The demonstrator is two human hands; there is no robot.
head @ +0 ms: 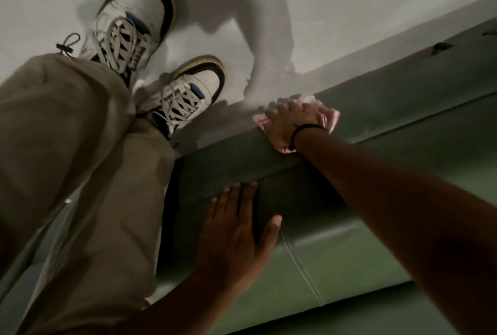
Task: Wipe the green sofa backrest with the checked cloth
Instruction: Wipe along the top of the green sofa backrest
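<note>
The green sofa backrest point(376, 119) runs from the lower middle up to the right edge, seen from above. My right hand point(287, 122) lies flat near its far edge, pressing the pink-and-white checked cloth point(329, 116) against the green surface; a black band circles that wrist. The cloth shows only around the hand's edges. My left hand point(236, 229) rests flat on the backrest closer to me, fingers spread, holding nothing, beside a stitched seam point(298, 259).
My legs in beige trousers point(80, 173) and two white sneakers point(139, 38) stand on the pale floor point(349, 11) to the left of the sofa. Shadows of arm and body fall across the floor beyond the backrest.
</note>
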